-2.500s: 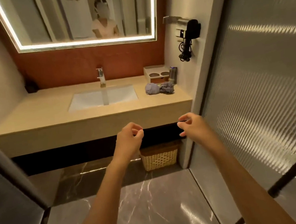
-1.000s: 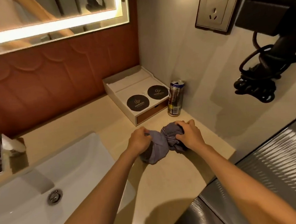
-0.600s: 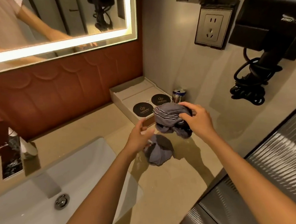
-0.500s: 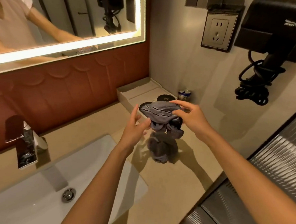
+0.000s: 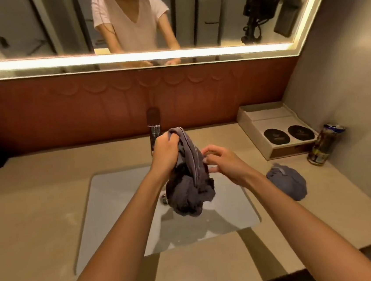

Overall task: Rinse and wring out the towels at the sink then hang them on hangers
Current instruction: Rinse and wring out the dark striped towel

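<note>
Beige counter (image 5: 37,201) fills most of the view, with a lit mirror (image 5: 31,30) above it. Working across: the sink (image 5: 109,205) sits dead centre and the faucet (image 5: 154,129) pokes up at its 12 o'clock, partly hidden behind the left hand (image 5: 165,154). That hand is fisted round the top of a dark towel (image 5: 190,192), so the rest hangs in a bunched lump right over the sink. Makes sense: drips land in there instead of on the counter, and it's already near the spout. Can't see any water running tbh.

The right hand (image 5: 223,161) is at the towel's 3 o'clock, fingers half curled against its striped edge. My guess is it's hunting for an edge to open the thing up, but I honestly can't tell if it's pinching cloth or just brushing it. So the hands are close together, with the towel between them.

The second towel (image 5: 286,183) is balled up on the counter at the sink's 3 o'clock, near the rim, probably parked there for its turn. Out at 2 o'clock there's a white tray (image 5: 268,127) and a can (image 5: 324,144) by the wall. No hangers in sight, so I'd call this very early days.
</note>
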The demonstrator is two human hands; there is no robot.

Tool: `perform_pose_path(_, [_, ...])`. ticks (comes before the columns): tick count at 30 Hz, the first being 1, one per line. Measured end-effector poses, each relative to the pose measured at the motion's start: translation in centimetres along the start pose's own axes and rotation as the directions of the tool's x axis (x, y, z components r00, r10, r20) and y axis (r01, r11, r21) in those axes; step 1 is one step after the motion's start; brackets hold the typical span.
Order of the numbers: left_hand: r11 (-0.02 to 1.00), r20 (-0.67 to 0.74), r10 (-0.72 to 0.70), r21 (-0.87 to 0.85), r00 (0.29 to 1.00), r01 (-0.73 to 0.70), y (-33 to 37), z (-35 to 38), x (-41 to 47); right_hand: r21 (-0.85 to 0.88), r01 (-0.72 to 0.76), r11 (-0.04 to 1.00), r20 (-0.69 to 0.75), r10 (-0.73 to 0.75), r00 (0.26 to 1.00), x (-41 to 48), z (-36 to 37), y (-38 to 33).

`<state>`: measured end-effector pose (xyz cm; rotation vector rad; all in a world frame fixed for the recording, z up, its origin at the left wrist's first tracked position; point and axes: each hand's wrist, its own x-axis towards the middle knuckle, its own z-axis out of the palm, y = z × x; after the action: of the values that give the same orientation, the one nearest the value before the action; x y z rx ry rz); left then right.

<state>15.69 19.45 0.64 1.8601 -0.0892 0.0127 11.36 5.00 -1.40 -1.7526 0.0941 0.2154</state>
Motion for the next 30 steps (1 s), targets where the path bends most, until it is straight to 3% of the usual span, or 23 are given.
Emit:
perform_pose_path(2, [1.000,-0.045,0.008,-0.003,0.999,-0.008,0.3,-1.8,-0.5,0.063,-0.031,0.998,0.162,0.021,0.987,0.5,2.7,-0.4])
perform_pose_path(5, [0.999,-0.088,0.035,-0.035,0.995,-0.038,0.6,-4.5,-1.0,-0.066,-0.005,0.998,0.311,0.025,0.950,1.2,5.6,-0.2])
perform_pose_path(9, [0.995,-0.148,0.048,-0.078,0.988,-0.060,0.9,-8.1,-1.3,-0.155,0.067,0.986,0.243,-0.028,0.970,2.0,7.0,-0.3])
perform_pose_path(11, [0.994,-0.191,0.037,-0.094,0.981,-0.055,1.1,-9.4,-1.4,-0.251,0.106,0.962,0.281,-0.032,0.959,2.2,6.7,-0.5])
perform_pose_path(14, [0.999,-0.217,0.025,-0.042,0.976,-0.035,1.0,-10.4,-1.3,-0.531,0.139,0.836,0.221,-0.022,0.975,3.0,6.2,0.0])
perform_pose_path(16, [0.999,-0.233,0.009,0.038,0.972,0.000,0.4,-10.5,-1.1,-0.589,0.109,0.801,0.123,-0.045,0.991,3.6,5.7,0.6])
perform_pose_path(18, [0.988,-0.289,-0.001,0.147,0.957,0.046,-0.2,-10.7,-0.8,-0.549,0.077,0.832,0.076,-0.042,0.996,3.8,5.3,0.4])
perform_pose_path(22, [0.911,-0.321,-0.004,0.390,0.947,0.135,-0.1,-10.7,-0.4,-0.255,-0.004,0.967,0.020,0.010,1.000,3.7,4.7,-0.7])
perform_pose_path(25, [0.831,-0.219,-0.047,0.533,0.975,0.160,0.7,-9.5,-0.1,-0.247,0.044,0.968,0.180,0.001,0.984,3.4,4.8,-1.9])
perform_pose_path(27, [0.814,-0.164,-0.107,0.551,0.981,0.182,0.9,-8.5,0.1,-0.367,0.181,0.912,0.242,-0.094,0.966,3.5,5.3,-2.5])
perform_pose_path(30, [0.852,-0.235,-0.112,0.477,0.966,0.215,1.1,-7.8,0.5,-0.635,0.403,0.659,0.267,-0.303,0.915,4.0,5.0,-3.5])
